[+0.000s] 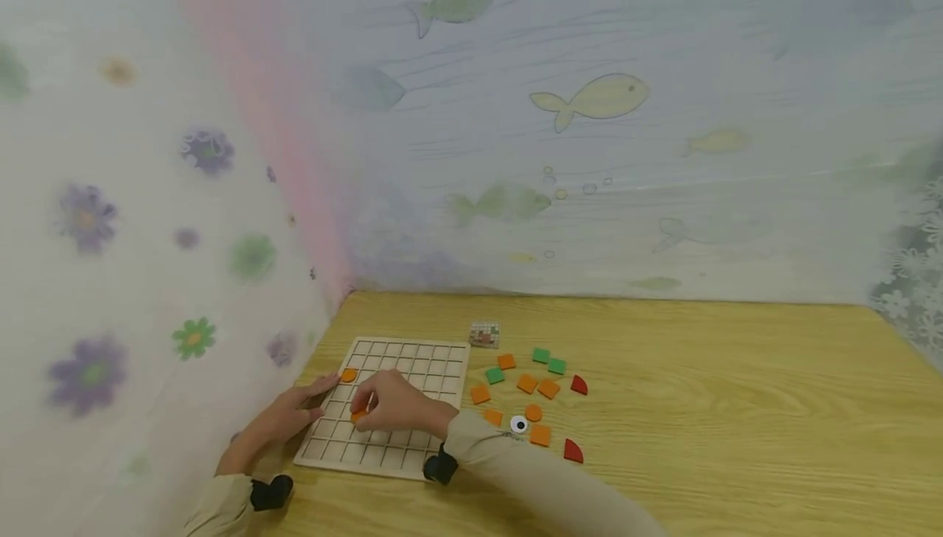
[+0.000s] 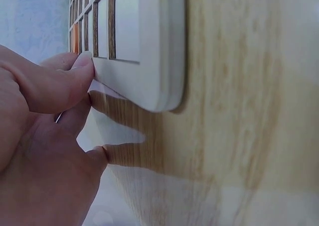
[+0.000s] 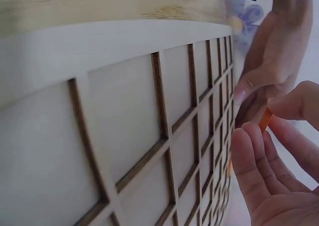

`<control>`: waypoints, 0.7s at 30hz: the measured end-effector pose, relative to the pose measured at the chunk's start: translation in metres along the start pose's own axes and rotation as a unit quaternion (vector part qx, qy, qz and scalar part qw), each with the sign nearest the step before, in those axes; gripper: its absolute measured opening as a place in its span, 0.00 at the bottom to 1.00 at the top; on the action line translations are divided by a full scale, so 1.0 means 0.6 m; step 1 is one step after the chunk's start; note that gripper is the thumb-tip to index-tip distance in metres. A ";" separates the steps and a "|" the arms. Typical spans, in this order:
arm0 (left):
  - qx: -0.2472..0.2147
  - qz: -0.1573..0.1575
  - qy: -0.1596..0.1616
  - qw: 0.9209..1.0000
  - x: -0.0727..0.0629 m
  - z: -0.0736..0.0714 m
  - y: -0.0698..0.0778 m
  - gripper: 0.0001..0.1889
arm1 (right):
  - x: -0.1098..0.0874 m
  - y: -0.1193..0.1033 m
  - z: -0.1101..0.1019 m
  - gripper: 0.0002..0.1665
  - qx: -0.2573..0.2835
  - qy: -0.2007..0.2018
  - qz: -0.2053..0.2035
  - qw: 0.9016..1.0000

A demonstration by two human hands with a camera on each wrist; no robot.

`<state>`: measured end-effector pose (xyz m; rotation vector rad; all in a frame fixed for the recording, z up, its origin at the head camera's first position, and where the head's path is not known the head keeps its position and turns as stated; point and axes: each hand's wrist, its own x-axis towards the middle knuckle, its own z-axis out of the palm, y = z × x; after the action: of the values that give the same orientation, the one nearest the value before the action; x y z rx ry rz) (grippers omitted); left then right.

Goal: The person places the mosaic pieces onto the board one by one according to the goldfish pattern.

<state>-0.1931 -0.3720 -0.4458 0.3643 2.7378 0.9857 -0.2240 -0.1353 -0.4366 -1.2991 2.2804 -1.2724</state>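
Note:
A pale wooden grid board (image 1: 412, 455) lies at the left of the table. Above its left-hand squares, my right hand (image 1: 390, 402) pinches an orange tile (image 3: 265, 119) between thumb and fingertips; its full outline is hidden by the fingers. My left hand (image 1: 286, 416) rests at the board's left edge. In the left wrist view, the left thumb (image 2: 82, 81) touches the rim while the other fingers reach down beside it. Close to the left fingertips, an orange round tile (image 1: 349, 375) sits in a square of the board.
Right of the board lie loose orange squares (image 1: 540, 435), green squares (image 1: 557, 366), red quarter-circles (image 1: 573, 450), an orange disc (image 1: 534, 412) and an eye disc (image 1: 519, 424). A small picture card (image 1: 485, 335) is behind them. Printed walls border the table (image 1: 722, 406).

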 end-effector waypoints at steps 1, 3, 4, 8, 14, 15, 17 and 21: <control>-0.001 -0.002 0.003 1.000 0.000 0.000 0.000 0.29 | 0.003 0.000 0.002 0.06 0.002 0.001 0.000 1.000; 0.003 0.003 0.005 1.000 -0.002 -0.002 -0.001 0.29 | 0.009 -0.001 0.007 0.06 0.006 0.004 -0.001 1.000; 0.005 0.006 0.005 1.000 -0.002 -0.003 -0.001 0.29 | 0.013 -0.002 0.010 0.06 0.008 0.005 -0.001 1.000; -0.003 0.013 0.003 1.000 -0.005 -0.005 -0.001 0.29 | 0.027 -0.004 0.020 0.07 0.014 0.007 0.002 1.000; -0.028 0.023 0.004 0.999 -0.005 -0.003 0.000 0.29 | 0.047 -0.004 0.038 0.09 0.010 0.007 -0.005 1.000; -0.032 0.025 0.006 0.999 -0.005 -0.002 0.001 0.29 | 0.051 -0.003 0.042 0.08 0.003 0.010 -0.008 1.000; -0.035 0.025 0.008 0.999 -0.005 -0.002 0.002 0.29 | 0.059 0.000 0.051 0.06 -0.016 0.017 -0.015 1.000; -0.028 0.022 0.011 0.999 -0.006 -0.001 0.004 0.30 | 0.074 0.007 0.066 0.04 -0.064 0.025 -0.024 0.997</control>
<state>-0.1896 -0.3714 -0.4436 0.4079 2.7264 1.0813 -0.2302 -0.1919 -0.4545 -1.3869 2.4155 -1.2035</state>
